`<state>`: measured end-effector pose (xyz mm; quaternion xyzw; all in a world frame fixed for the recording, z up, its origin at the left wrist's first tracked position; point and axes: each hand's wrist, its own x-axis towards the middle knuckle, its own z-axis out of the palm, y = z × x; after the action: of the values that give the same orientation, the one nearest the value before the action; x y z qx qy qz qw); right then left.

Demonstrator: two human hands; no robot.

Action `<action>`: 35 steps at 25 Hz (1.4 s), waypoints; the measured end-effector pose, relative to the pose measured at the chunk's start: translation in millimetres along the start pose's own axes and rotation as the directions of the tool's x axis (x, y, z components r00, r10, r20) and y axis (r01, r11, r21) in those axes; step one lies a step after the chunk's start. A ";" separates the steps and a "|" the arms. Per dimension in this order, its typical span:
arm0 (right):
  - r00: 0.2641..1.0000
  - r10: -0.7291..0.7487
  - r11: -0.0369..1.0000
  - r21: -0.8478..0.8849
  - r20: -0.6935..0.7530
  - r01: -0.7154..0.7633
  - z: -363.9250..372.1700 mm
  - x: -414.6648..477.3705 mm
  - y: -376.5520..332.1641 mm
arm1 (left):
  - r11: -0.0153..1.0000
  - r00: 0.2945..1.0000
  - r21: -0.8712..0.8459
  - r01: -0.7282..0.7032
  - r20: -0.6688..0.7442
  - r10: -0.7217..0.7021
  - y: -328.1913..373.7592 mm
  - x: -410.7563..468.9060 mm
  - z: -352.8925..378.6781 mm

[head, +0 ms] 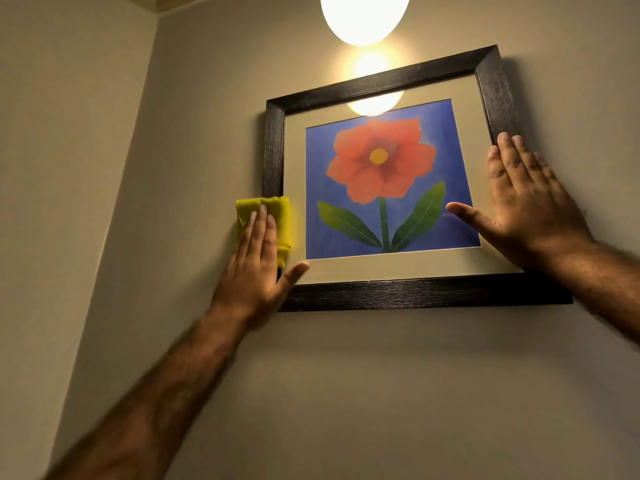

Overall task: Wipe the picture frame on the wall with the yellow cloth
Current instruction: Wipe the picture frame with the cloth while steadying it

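Note:
A dark wooden picture frame (412, 292) hangs tilted on the beige wall, holding a red flower print on blue under glass. My left hand (258, 268) lies flat on a folded yellow cloth (277, 216), pressing it against the frame's left side bar near the lower corner. My right hand (526, 206) rests flat with fingers spread on the frame's right side bar, thumb over the glass. The lower part of both side bars is hidden under my hands.
A glowing round lamp (363, 15) hangs just above the frame and reflects in the glass. A wall corner (131, 168) runs down at the left, close to the frame's left edge. Bare wall lies below the frame.

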<state>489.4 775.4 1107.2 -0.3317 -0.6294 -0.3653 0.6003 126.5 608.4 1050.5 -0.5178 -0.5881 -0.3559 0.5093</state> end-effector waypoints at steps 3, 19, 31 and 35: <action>1.000 -0.007 1.000 -0.003 0.006 0.008 -0.6 -0.1 0.1 | 0.999 0.999 0.019 0.031 -0.013 -0.031 -2.1 72.4 -16.1; 1.000 -0.004 1.000 0.013 0.011 0.003 -0.4 0.1 0.4 | 1.000 0.998 -0.023 -0.005 0.056 0.006 -1.4 -29.0 0.2; 1.000 -0.001 1.000 0.000 -0.022 0.001 3.0 -1.1 0.2 | 0.997 0.995 -0.039 0.068 0.080 -0.064 0.6 69.4 -27.1; 1.000 -0.012 1.000 -0.013 -0.020 0.012 4.5 -0.3 1.7 | 0.995 0.989 -0.101 0.015 -0.146 -0.030 -12.4 100.9 -54.0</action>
<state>488.5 780.1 1106.9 -0.3281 -0.6230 -0.3764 0.6022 132.5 579.6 1161.9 -0.5082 -0.5363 -0.4276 0.5207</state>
